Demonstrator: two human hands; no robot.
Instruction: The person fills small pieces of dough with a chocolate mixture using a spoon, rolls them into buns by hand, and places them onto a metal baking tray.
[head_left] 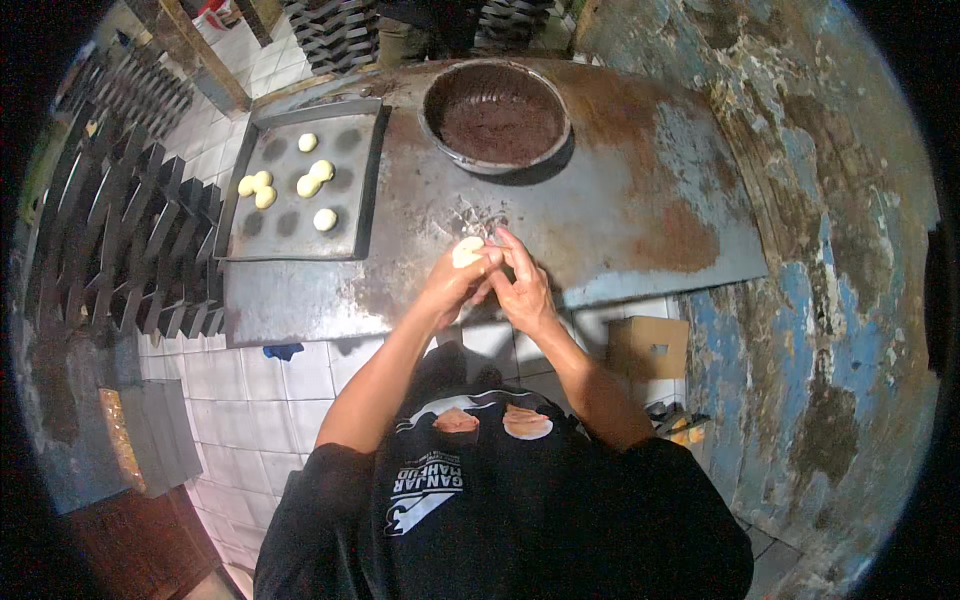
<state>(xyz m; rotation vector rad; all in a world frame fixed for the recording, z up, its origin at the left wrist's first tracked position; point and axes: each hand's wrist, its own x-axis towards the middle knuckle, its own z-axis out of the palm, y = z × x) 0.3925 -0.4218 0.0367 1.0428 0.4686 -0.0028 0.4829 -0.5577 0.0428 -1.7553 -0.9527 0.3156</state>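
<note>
My left hand (450,288) holds a flattened piece of pale yellow dough (466,251) over the metal table (650,200). My right hand (524,292) meets it from the right, fingers bent against the dough and left hand, index finger raised; some fingertips are hidden. At the table's left lies a square metal tray (365,190) with several pale dough balls (324,219), some clustered and touching. Beyond my hands stands a round metal bowl (445,145) of dark brown crumbly filling (497,118).
Stacked dark metal trays (120,230) stand at the left. A weathered wall (820,300) borders the right side. Under the table are a cardboard box (647,348) and a blue item (283,351) on white floor tiles. Another person's legs (400,35) show beyond the table.
</note>
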